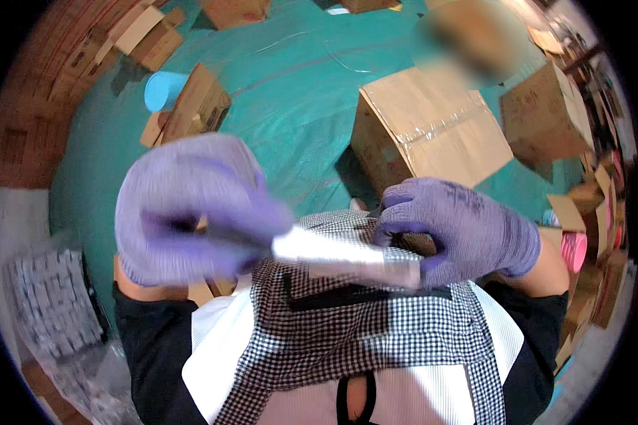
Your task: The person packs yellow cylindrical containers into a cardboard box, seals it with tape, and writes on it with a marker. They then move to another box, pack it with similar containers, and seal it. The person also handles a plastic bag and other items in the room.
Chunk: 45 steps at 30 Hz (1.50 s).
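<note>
While the green tarp (290, 106) fills most of the floor w/ cardboard boxes scattered round it, the biggest nearby is the taped carton (429, 131) lying just beyond the person's hands. Next down in size: the checked apron (347, 333) over a white-and-black top, right under the work. At lower left sits a clear bag of small grey packs (53, 312); a light blue cup (161, 88) stands by an open box (198, 106) further up, and a pink item (574, 249) sits at the right edge.

Both hands wear purple gloves. Left hand (191, 212) is blurred but looks clenched round one end of a pale, flat strip (347, 256), prob. tape or a label; right hand (464, 230) pinches the other end betw. thumb and fingers. Strip is stretched across betw. them, above the apron, close to the chest, well short of the carton.

Judging from this, doing it well means keeping the strip taut and flat so it doesn't fold or stick to the gloves, gripping only at the ends, and holding both hands level w/ each other
</note>
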Available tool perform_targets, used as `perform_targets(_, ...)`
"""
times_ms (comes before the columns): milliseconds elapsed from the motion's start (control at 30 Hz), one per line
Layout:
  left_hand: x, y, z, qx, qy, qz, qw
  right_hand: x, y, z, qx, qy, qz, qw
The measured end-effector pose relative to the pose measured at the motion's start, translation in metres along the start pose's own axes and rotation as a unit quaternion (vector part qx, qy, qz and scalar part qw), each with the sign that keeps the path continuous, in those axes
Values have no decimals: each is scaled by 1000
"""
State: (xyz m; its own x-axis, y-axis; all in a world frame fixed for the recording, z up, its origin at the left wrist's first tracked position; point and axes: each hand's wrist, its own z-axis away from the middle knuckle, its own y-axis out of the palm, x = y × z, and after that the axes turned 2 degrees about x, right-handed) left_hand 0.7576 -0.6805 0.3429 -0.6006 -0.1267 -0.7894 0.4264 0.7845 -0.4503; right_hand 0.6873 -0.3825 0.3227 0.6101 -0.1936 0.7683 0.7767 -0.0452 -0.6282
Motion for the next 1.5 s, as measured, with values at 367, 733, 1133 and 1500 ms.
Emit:
perform_targets(367, -53, 41, -24, 235, 138, -254, 928, 79, 44, -1, -255, 92, 84, 959)
perform_targets(733, -10, 67, -75, 330, 207, -53, 920, 49, 70, 82, -494, 231, -160, 823)
perform_targets(1133, 174, 176, -219, 95, -247, 484, 834, -178, 102, 255, -580, 361, -295, 668)
perform_targets(1500, 460, 234, -19, -442, -672, 301, 512, -441, 93, 316, -433, 559, -145, 692)
